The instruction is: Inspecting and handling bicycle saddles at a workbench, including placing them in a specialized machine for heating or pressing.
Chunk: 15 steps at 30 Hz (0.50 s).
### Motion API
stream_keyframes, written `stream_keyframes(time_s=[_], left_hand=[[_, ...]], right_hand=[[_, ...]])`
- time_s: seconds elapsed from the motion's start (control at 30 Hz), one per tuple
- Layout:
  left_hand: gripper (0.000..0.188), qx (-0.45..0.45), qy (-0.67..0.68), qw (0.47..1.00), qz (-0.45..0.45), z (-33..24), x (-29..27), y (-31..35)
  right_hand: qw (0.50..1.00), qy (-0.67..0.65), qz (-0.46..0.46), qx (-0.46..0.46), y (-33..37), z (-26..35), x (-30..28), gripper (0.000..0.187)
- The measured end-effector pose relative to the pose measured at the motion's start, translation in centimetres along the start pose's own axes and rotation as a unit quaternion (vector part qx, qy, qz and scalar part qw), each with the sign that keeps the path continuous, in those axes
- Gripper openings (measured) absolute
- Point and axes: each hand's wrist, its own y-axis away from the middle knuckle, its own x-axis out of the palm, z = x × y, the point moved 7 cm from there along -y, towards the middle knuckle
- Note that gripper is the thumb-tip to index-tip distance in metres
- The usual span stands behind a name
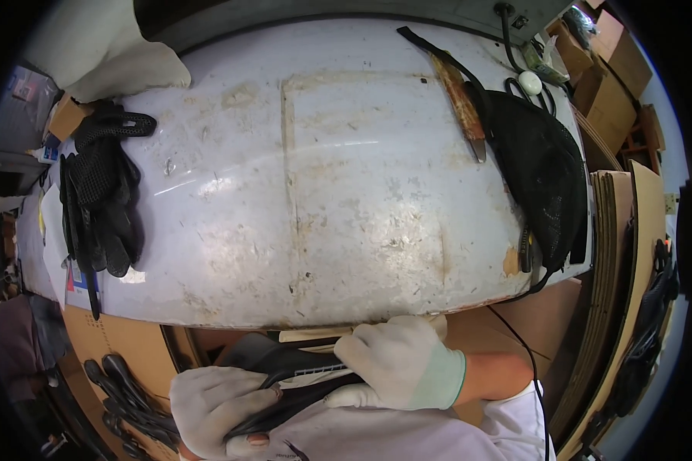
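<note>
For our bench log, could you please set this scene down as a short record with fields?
Left hand: white glove, gripping a black flexible piece
Right hand: white glove with pale green cuff, gripping the same piece
Worktable: scuffed pale-grey surface, stained
Table, left: pile of black mesh and smooth pieces
Table, right: large black mesh item beside a narrow rust-brown tool
Far right: upright brown cardboard sheets

Left hand (219, 407), 7 o'clock: wrist cut off by lower edge. Right hand (396, 361), 5 o'clock: fingertips hidden in the grip. Black piece (304, 403) partly covered by both; full outline unreadable. Tool (525, 250), 3 o'clock: partly under mesh bag (534, 161), kind uncertain. White sheet (104, 46), 10 o'clock: top cropped. Shirt (346, 436) print, 6 o'clock: too small.
</note>
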Motion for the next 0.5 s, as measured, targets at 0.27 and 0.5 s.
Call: stream_keyframes(time_s=[0.27, 0.5], left_hand=[[0.060, 0.072, 0.068, 0.990, 0.098, 1.7, 1.5, -2.9], [0.032, -0.071, 0.174, 0.982, -0.021, 3.6, 3.1, -2.9]], right_hand=[[0.986, 0.130, -0.084, 0.056, -0.2, 0.1, -4.4, 0.066], [0.953, 0.271, -0.060, 0.123, -1.0, -0.4, -5.9, 0.066]])
